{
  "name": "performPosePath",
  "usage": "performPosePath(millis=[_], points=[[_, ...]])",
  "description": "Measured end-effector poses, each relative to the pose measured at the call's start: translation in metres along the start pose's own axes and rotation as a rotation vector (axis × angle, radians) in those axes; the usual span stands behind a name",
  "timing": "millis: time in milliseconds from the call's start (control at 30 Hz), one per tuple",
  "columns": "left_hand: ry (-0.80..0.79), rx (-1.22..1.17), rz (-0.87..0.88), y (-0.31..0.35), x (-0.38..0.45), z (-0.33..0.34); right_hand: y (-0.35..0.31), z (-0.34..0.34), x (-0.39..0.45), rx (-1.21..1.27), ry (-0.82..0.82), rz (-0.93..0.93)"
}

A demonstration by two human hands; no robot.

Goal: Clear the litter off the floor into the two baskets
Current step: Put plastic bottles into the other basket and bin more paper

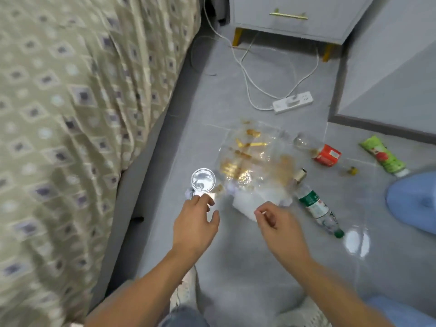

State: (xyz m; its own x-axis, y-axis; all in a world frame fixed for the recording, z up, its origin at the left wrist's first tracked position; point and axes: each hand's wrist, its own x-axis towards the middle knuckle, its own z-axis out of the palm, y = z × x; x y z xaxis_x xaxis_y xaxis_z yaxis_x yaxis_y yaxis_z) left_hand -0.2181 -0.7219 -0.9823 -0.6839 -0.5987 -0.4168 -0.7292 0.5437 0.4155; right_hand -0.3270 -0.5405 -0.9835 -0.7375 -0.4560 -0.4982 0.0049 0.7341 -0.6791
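Note:
Litter lies on the grey tile floor (236,256). A clear plastic cup (203,180) stands beside the bed. My left hand (195,223) reaches to it, fingers apart, with the fingertips at the cup's near side. My right hand (278,225) pinches the near edge of a white paper sheet (250,201) between thumb and forefinger. Behind the sheet lies a clear plastic bag with gold print (247,156). A green-labelled water bottle (318,208), a red-labelled clear bottle (326,154), a green tube (382,154) and a small cardboard roll (300,174) lie to the right. A blue basket (415,201) is cut off at the right edge.
The bed with its patterned cover (70,114) fills the left side. A white power strip (292,102) and its cable lie on the floor in front of a grey nightstand (295,17). A grey wall (389,67) closes off the right. Another blue thing (401,310) shows at bottom right.

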Motion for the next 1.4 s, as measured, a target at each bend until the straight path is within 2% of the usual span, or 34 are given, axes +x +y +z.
performPosePath(millis=[233,367,433,533,667,833,900,1067,1200,1300,1400], points=[[-0.02,-0.112,-0.242,-0.119,0.029,0.037,0.0,0.109,0.047,-0.138,-0.108,0.009],[-0.035,-0.141,-0.33,-0.159,0.063,0.07,0.013,0.161,0.095,-0.231,-0.088,-0.045],[-0.031,-0.138,-0.353,-0.172,0.085,0.088,0.026,0.178,0.12,-0.259,-0.087,-0.016],[-0.029,-0.148,-0.336,-0.181,0.112,0.113,0.051,0.196,0.148,-0.319,-0.099,0.001],[-0.01,-0.145,-0.286,-0.184,0.137,0.142,0.074,0.218,0.174,-0.42,-0.095,-0.095],[0.031,-0.113,-0.157,-0.194,0.149,0.172,0.081,0.241,0.186,-0.579,-0.005,-0.208],[0.045,-0.148,-0.154,-0.197,0.148,0.176,0.082,0.243,0.187,-0.624,0.012,-0.217],[0.007,-0.118,-0.174,-0.184,0.114,0.149,0.081,0.219,0.157,-0.486,-0.042,-0.202],[-0.113,-0.072,-0.154,-0.135,0.06,0.11,0.067,0.161,0.088,-0.285,-0.005,-0.127],[-0.213,-0.108,0.002,-0.062,0.021,0.085,0.069,0.087,0.023,-0.133,0.157,-0.011],[-0.289,-0.178,0.199,0.043,-0.011,0.076,0.089,0.003,-0.039,0.025,0.364,0.15]])
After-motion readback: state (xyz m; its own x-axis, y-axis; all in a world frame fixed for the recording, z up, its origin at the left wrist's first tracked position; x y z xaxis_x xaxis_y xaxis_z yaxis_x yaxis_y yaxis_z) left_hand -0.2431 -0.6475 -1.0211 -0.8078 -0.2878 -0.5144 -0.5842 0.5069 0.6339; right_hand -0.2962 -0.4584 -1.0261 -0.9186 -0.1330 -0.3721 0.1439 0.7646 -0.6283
